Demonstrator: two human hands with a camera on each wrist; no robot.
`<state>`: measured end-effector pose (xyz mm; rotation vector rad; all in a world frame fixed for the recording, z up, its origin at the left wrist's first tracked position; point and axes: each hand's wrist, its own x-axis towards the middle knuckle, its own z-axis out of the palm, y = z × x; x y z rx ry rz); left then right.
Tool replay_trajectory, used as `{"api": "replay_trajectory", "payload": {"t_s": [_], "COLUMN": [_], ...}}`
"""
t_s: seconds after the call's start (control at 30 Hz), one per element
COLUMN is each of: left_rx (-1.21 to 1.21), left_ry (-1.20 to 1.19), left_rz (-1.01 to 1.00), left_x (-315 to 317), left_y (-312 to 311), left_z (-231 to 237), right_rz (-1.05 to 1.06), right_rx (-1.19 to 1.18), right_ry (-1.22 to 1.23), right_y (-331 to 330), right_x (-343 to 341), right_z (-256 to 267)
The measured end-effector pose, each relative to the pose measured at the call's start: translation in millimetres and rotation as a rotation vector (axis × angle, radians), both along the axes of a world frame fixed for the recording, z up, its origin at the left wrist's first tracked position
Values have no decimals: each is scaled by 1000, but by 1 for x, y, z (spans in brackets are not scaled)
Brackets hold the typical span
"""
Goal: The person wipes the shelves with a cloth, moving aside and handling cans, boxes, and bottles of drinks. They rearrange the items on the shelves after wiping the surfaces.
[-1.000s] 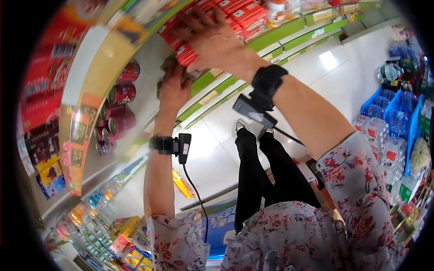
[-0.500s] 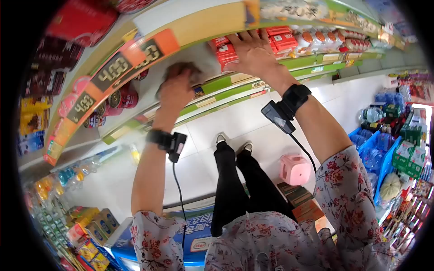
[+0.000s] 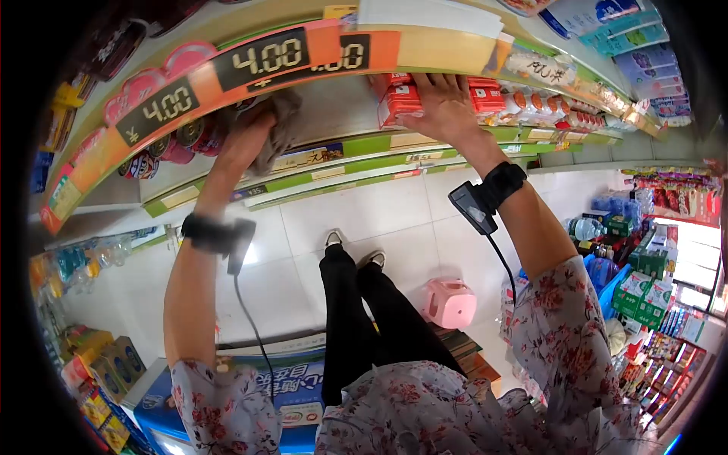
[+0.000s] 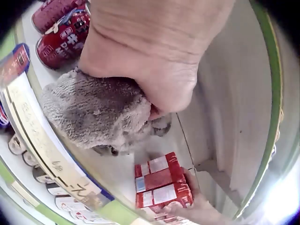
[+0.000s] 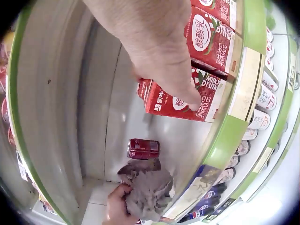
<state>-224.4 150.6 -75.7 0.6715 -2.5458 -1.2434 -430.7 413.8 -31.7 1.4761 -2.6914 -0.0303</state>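
Observation:
In the head view my left hand (image 3: 246,144) grips a grey cloth (image 3: 285,125) on the shelf beside dark red cans (image 3: 186,144). The left wrist view shows the bunched cloth (image 4: 101,110) under that hand (image 4: 145,61), close to a red can (image 4: 63,44). My right hand (image 3: 447,110) rests with spread fingers on red milk drink cartons (image 3: 400,106). Up close in the right wrist view, the right hand (image 5: 157,47) has its thumb along the front of a carton (image 5: 187,101), its other fingers mostly hidden behind. Bare shelf surface lies between the cloth and the cartons.
An upper shelf edge with price tags (image 3: 269,59) overhangs both hands. Small bottles (image 3: 531,105) stand right of the cartons. Lower shelves hold rows of cans (image 5: 258,119). A pink stool (image 3: 450,303) is on the floor, with a blue box (image 3: 292,379) near the legs.
My left hand has moved the cloth left along the shelf, away from the cartons and over to the cans. The right hand stays on the cartons. The head view has shifted.

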Motion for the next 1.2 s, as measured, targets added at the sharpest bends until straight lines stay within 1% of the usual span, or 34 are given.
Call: {"api": "replay_trajectory", "payload": {"t_s": [0.1, 0.2, 0.27, 0.33, 0.4, 0.47, 0.5, 0.6, 0.67, 0.7, 0.8, 0.83, 0.87, 0.9, 0.93, 0.97, 1.0, 1.1, 1.2], "left_rx": [-914, -456, -441, -525, -374, -234, -161, 27, 54, 70, -323, -413, -455, -496, -535, -531, -537, -536, -546], "left_ry": [-143, -241, -223, -187, -243, -212, -191, 99, 92, 88, 83, 8, 14, 22, 31, 107, 97, 70, 134], "left_rz": [-360, -208, -211, -383, -360, -341, -325, -279, -252, -244, -44, 33, 60, 88, 116, 175, 197, 239, 219], "left_x": [19, 0, -20, -52, -80, -91, -94, -69, -42, -31, -6, -3, 0, 2, 3, 3, 1, -3, 1], "left_y": [-24, 1, 41, 61, 92, 106, 108, 96, 93, 91, 76, 71, 65, 62, 62, 63, 63, 66, 66], "left_z": [-27, -23, -3, -21, -21, -18, -16, -27, 0, 13, 22, 19, 7, -10, -17, -25, -33, -38, -40], "right_rz": [-12, 14, -12, -36, -56, -40, -33, -16, -18, -16, 71, 85, 100, 115, 130, 158, 177, 173, 196], "right_rx": [-10, -87, -19, 28, 70, 48, 49, 43, 39, 5, -9, -8, -5, 0, 6, 38, 87, 255, 389], "right_ry": [12, 65, 37, 13, -18, -22, -36, -68, -67, -52, -42, -69, -95, -118, -139, -60, -86, -245, -278], "right_y": [0, 2, 2, -1, -2, -1, -1, -2, -1, 1, 2, 3, 3, 3, 0, -1, -5, -22, -36], "right_x": [4, 4, 6, 4, 4, 5, 3, 2, 5, 1, -1, -2, -4, -6, -7, -6, -10, -8, -29], "right_z": [3, -2, 0, 4, 4, 6, 7, 7, 9, 0, 6, 7, 9, 11, 15, 18, 22, 59, 61]}}
